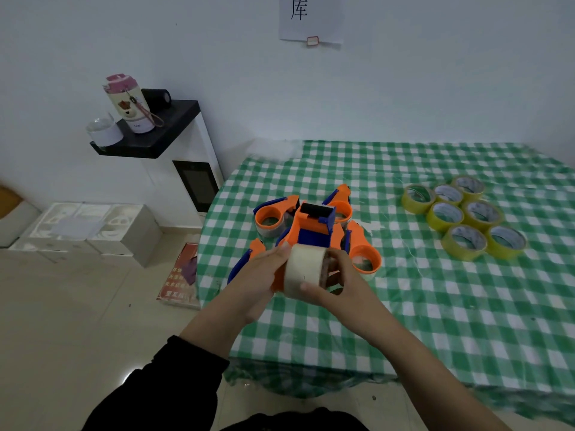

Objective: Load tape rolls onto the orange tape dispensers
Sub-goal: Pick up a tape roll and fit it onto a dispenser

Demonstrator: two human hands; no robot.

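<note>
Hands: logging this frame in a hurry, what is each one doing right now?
Left hand: holds the orange dispenser, thumb by the tape roll.
Right hand: holds the tape roll, fingers in its core.

What I count on my feed, one wearer:

1. Left hand [255,281]: bare. Back from its fingers the wrist and most of the forearm are uncovered.
2. Left sleeve [174,377]: black, soft cloth, loose folds. Its cuff sits well behind the fingers, high on the forearm.
3. Right hand [339,284]: bare. Back from its fingers the forearm is uncovered as far as my view reaches.
4. Dark garment [295,421]: black, rumpled, farthest behind both sets of fingers.
</note>
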